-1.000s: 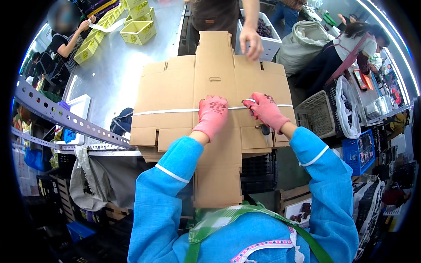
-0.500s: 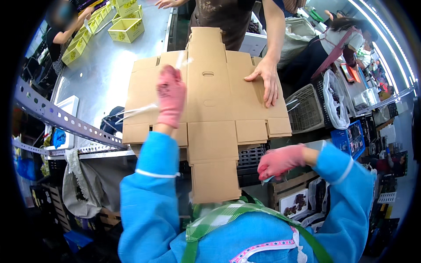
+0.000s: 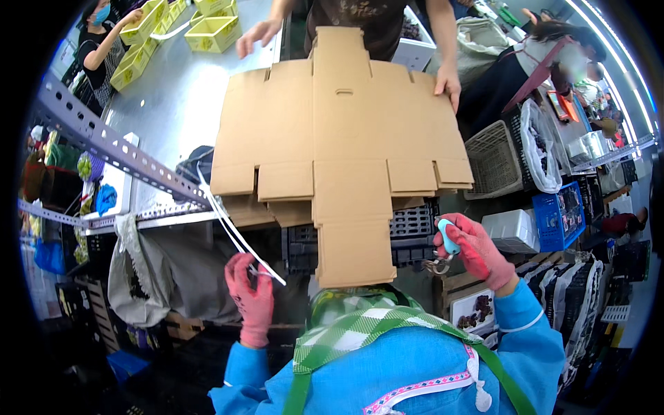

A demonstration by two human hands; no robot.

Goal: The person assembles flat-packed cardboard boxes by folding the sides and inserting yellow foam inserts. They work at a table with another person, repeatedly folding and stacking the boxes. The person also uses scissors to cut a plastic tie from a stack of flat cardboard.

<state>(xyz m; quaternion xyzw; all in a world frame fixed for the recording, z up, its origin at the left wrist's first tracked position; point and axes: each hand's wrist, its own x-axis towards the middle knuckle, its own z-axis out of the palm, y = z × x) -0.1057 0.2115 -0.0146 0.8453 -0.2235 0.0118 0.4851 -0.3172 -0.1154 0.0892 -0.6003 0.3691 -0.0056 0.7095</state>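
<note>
Two white plastic straps [image 3: 232,232] run from the left hand [image 3: 250,297] up toward the underside of a stack of flat brown cardboard box blanks [image 3: 342,138]. The hand, in a pink glove, is pinched shut on the straps' lower end and held low and off to the side, which draws them out and away from the stack rather than leaving them across it. The blanks lie unfolded, partly on the steel desk [image 3: 173,104] and partly jutting past its edge over dark crates, so the near flap hangs free above the person's green checked apron [image 3: 346,332].

On the other side, the right hand [image 3: 474,252], also gloved in pink, is closed around a small light-blue cutter [image 3: 448,236] with a metal ring dangling beneath it; it is raised just clear of the stack's lower right corner, apart from the cardboard.

Across the desk, a co-worker's bare hand [image 3: 448,83] rests on the far right edge of the top blank, seemingly steadying the pile. Another of that person's hands [image 3: 257,34] lies open on the desk near yellow-green trays [image 3: 211,31]. Wire and plastic baskets [image 3: 494,162] stand to the right.
</note>
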